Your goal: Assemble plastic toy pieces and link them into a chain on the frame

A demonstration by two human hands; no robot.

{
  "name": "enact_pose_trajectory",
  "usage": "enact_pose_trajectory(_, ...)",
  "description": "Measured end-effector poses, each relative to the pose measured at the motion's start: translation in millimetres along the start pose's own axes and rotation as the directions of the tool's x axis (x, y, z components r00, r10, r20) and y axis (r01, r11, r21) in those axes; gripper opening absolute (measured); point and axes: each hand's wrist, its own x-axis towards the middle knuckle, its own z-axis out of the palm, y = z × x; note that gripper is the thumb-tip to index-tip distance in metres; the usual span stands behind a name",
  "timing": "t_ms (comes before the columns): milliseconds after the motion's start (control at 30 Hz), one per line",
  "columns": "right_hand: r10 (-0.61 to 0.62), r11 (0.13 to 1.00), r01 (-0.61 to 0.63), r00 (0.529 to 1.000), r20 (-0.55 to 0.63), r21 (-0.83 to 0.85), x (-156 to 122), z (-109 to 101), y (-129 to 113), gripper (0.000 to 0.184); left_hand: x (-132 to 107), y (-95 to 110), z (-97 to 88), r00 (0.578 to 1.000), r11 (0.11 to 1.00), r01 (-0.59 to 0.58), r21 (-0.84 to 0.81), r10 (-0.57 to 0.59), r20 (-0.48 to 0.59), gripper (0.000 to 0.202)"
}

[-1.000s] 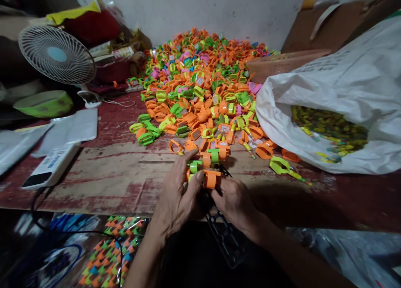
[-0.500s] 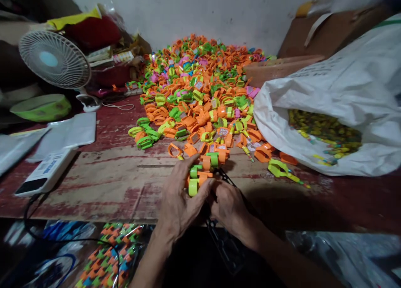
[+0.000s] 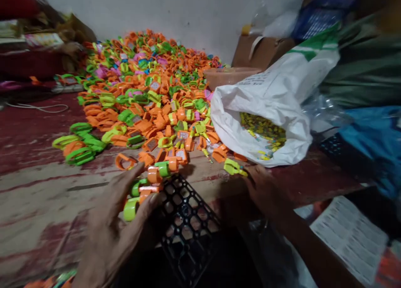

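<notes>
My left hand (image 3: 115,221) is closed around one end of a black plastic grid tray (image 3: 189,221), which tilts down toward my lap. Several orange and green toy watches (image 3: 155,175) sit in rows at that end, between my thumb and fingers. The rest of the grid shows bare round openings. Out to the right, my right hand (image 3: 263,187) pinches the thin end of a yellow-green toy watch (image 3: 232,166) at the tabletop; its fingertips are partly hidden. Behind both hands spreads a big heap of loose toy watches (image 3: 150,95), mostly orange, green and yellow.
A white woven sack (image 3: 260,95) lies with its mouth toward me, small yellow pieces (image 3: 263,131) inside. Beyond it stand a pinkish basin (image 3: 230,75) and a cardboard box (image 3: 263,52). The worn red wooden table (image 3: 31,141) ends near my body. Printed paper (image 3: 351,238) lies lower right.
My right hand has left the tray and moved right to the yellow-green toy watch. My left hand still holds the tray. The view has turned right.
</notes>
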Motion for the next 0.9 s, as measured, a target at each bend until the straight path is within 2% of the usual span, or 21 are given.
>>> enact_pose_trajectory(133, -0.105, 0.993, 0.11, 0.99, -0.097, 0.053, 1.1, 27.5, 11.0, 0.027, 1.8, 11.4, -10.1, 0.994, 0.992, -0.105, 0.077, 0.106, -0.01, 0.049)
enact_pose_trajectory(200, -0.151, 0.985, 0.159, 0.981, -0.122, 0.061, 3.6, 32.7, 12.4, 0.028, 5.2, 18.9, -17.5, 0.988, 0.98, -0.157, 0.123, 0.156, 0.013, 0.052)
enact_pose_trajectory(267, -0.104, 0.991, 0.113, 0.987, -0.119, 0.068, 5.6, 28.3, 8.5, 0.029, 10.0, 27.2, -25.9, 0.984, 0.972, -0.175, 0.158, 0.168, 0.053, 0.056)
enact_pose_trajectory(300, -0.039, 0.995, 0.049, 0.993, -0.113, 0.089, 6.0, 22.9, 3.1, 0.029, 12.8, 31.0, -29.8, 0.984, 0.97, -0.174, 0.169, 0.164, 0.072, 0.056)
enact_pose_trajectory(367, 0.103, 0.98, -0.085, 0.991, -0.09, 0.18, 6.0, 9.2, -16.0, 0.032, 18.8, 36.4, -35.3, 0.983, 0.969, -0.163, 0.185, 0.143, 0.116, 0.055)
enact_pose_trajectory(400, 0.133, 0.964, -0.112, 0.989, -0.071, 0.243, 5.6, 2.8, -29.4, 0.034, 21.7, 37.6, -36.3, 0.981, 0.97, -0.157, 0.186, 0.132, 0.141, 0.055)
enact_pose_trajectory(467, 0.088, 0.917, -0.064, 0.995, -0.043, 0.394, 4.9, -5.4, -60.8, 0.033, 26.4, 37.7, -34.1, 0.971, 0.97, -0.138, 0.2, 0.092, 0.223, 0.053)
enact_pose_trajectory(533, -0.037, 0.835, 0.026, 0.999, 0.008, 0.55, 4.4, -6.4, -93.0, 0.024, 29.0, 36.1, -28.2, 0.957, 0.968, -0.104, 0.229, 0.034, 0.289, 0.049)
enact_pose_trajectory(567, -0.079, 0.787, 0.031, 0.996, 0.051, 0.616, 4.4, -4.6, -107.5, 0.022, 29.6, 35.1, -24.8, 0.952, 0.965, -0.088, 0.248, 0.009, 0.305, 0.049)
enact_pose_trajectory(633, -0.105, 0.69, -0.014, 0.987, 0.119, 0.724, 5.2, 1.4, -131.2, 0.023, 29.6, 33.0, -18.5, 0.956, 0.958, -0.087, 0.272, 0.003, 0.295, 0.05)
enact_pose_trajectory(733, -0.054, 0.586, -0.073, 0.99, 0.129, 0.807, 8.9, 10.9, -152.5, 0.018, 28.2, 30.1, -12.3, 0.968, 0.957, -0.08, 0.278, 0.008, 0.251, 0.053)
enact_pose_trajectory(800, -0.077, 0.607, -0.07, 0.986, 0.146, 0.791, 12.3, 15.6, -159.4, 0.014, 27.3, 28.8, -10.2, 0.972, 0.96, -0.063, 0.274, -0.003, 0.234, 0.055)
enact_pose_trajectory(900, -0.134, 0.714, -0.005, 0.98, 0.144, 0.7, 15.5, 21.5, -162.8, 0.013, 26.1, 28.4, -9.8, 0.972, 0.969, -0.064, 0.239, 0.006, 0.237, 0.053)
